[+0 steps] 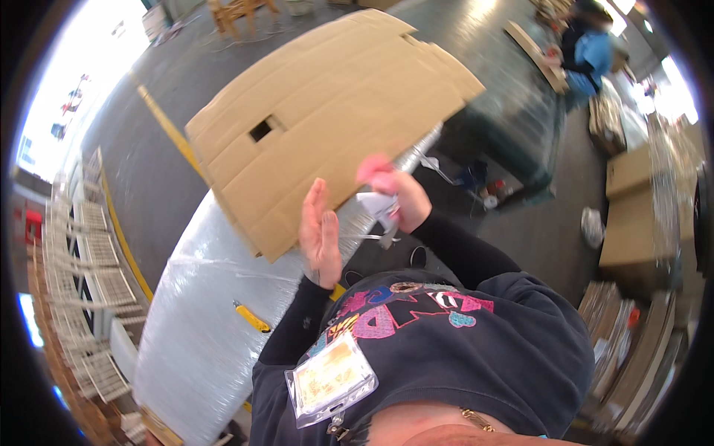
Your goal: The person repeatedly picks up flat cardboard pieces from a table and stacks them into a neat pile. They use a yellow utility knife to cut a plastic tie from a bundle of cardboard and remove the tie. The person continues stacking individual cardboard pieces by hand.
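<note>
My left hand (320, 234) is raised at the near edge of a large flat cardboard sheet (335, 104), with its fingers stretched out and nothing in them. I cannot tell whether it touches the sheet. My right hand (411, 201) is closed round a pink, white and grey tape dispenser (378, 175), blurred by motion, just off the sheet's near edge. The cardboard has a small rectangular hole left of its middle and lies over a long bundle in clear plastic wrap (201, 297). A yellow utility knife (251, 317) rests on the wrap, left of my left forearm.
A dark green table (513, 141) stands beyond my right hand; a person in blue (591, 56) works there with a wooden piece. Large cardboard boxes (632, 215) and stacked flat cardboard (617, 349) are at the right. White racks (97, 253) line the left.
</note>
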A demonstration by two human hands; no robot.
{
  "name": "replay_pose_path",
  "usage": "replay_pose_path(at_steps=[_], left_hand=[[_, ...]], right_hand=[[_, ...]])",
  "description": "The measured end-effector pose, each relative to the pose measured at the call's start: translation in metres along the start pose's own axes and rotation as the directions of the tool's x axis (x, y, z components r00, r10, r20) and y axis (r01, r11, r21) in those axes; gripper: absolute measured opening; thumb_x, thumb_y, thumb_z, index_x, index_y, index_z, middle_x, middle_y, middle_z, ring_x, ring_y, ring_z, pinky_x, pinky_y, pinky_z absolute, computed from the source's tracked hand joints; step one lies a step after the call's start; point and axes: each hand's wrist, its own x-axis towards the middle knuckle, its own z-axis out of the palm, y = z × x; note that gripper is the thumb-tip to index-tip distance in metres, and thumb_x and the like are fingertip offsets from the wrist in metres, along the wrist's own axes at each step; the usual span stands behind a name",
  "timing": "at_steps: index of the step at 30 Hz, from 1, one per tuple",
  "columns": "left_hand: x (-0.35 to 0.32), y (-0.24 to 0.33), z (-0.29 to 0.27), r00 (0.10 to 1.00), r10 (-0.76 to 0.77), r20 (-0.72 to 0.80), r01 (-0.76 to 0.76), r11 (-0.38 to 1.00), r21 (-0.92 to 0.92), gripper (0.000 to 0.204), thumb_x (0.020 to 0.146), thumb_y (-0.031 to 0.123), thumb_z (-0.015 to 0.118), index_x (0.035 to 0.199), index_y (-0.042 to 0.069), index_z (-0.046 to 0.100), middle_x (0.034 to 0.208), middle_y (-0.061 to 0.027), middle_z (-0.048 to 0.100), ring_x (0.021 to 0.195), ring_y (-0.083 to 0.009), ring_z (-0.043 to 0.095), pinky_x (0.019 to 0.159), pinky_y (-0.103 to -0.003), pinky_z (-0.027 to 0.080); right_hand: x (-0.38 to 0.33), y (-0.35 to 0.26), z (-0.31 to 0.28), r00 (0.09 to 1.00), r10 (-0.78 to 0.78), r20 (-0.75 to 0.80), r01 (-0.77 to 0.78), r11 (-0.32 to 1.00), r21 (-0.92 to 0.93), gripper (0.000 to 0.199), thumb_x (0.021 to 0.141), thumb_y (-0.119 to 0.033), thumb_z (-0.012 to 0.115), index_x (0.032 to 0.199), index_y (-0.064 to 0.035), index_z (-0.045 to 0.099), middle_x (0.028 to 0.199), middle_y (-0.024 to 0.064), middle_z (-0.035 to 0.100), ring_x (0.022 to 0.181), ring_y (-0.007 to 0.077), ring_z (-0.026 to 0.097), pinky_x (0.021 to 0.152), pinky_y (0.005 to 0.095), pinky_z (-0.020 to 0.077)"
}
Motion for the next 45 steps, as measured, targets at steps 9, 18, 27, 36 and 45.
replay_pose_path(at_steps=[9, 18, 27, 36, 45], left_hand=[[-0.069, -0.062, 0.104, 0.642, -0.571, 0.512, 0.725, 0.235, -0.647, 0.078, 0.099, 0.067, 0.031, 0.140, 0.001, 0.040, 0.139, -0.0231, 0.049, 0.132, -0.0357, 0.047, 0.112, -0.051, 0.037], [-0.118, -0.079, 0.238, 0.246, -0.387, 0.889, 0.937, -0.140, -0.320, 0.079, 0.097, 0.066, 0.040, 0.131, -0.005, 0.050, 0.135, -0.0214, 0.054, 0.131, -0.0316, 0.050, 0.108, -0.046, 0.041], [-0.113, -0.186, 0.150, 0.213, -0.963, 0.163, 0.919, 0.141, -0.367, 0.051, 0.098, 0.033, 0.056, 0.137, 0.002, 0.045, 0.136, -0.0188, 0.055, 0.123, -0.0335, 0.057, 0.102, -0.051, 0.046], [-0.059, -0.267, 0.150, 0.270, -0.954, -0.130, 0.749, 0.293, -0.594, 0.129, 0.076, 0.076, 0.065, 0.157, 0.003, -0.004, 0.165, -0.0164, -0.001, 0.153, -0.0319, -0.001, 0.119, -0.057, 0.005], [-0.082, -0.279, 0.217, 0.149, -0.924, -0.351, 0.506, 0.376, -0.776, 0.035, 0.103, 0.041, 0.045, 0.087, 0.010, 0.049, 0.056, -0.0006, 0.036, 0.042, -0.0163, 0.037, 0.054, -0.034, 0.050]], right_hand=[[-0.097, 0.031, -0.044, 0.740, -0.519, 0.428, 0.627, 0.301, -0.718, 0.032, 0.077, -0.012, 0.073, 0.108, -0.0119, 0.068, 0.132, 0.0164, 0.057, 0.119, 0.0359, 0.056, 0.097, 0.0493, 0.0467], [-0.218, 0.015, -0.211, 0.893, -0.205, -0.401, -0.007, 0.885, -0.466, 0.006, 0.092, -0.005, 0.062, 0.090, -0.0006, 0.065, 0.080, 0.0053, 0.067, 0.073, 0.0099, 0.064, 0.065, 0.0262, 0.0526], [-0.449, 0.056, -0.453, 0.210, 0.235, -0.949, -0.903, -0.325, -0.281, 0.077, 0.079, -0.058, 0.065, 0.141, -0.0197, 0.042, 0.138, 0.0205, 0.050, 0.129, 0.0352, 0.048, 0.104, 0.0541, 0.0403], [-0.083, 0.081, -0.415, 0.918, -0.001, -0.397, -0.369, 0.366, -0.854, 0.097, 0.076, -0.041, 0.080, 0.149, 0.0033, 0.032, 0.150, 0.0242, 0.042, 0.139, 0.0354, 0.041, 0.114, 0.0398, 0.0359], [0.104, 0.118, -0.380, 0.897, -0.134, -0.421, -0.320, 0.459, -0.829, 0.059, 0.089, -0.039, 0.069, 0.133, -0.0058, 0.049, 0.095, 0.0150, 0.070, 0.090, 0.0332, 0.067, 0.082, 0.0431, 0.0495]])
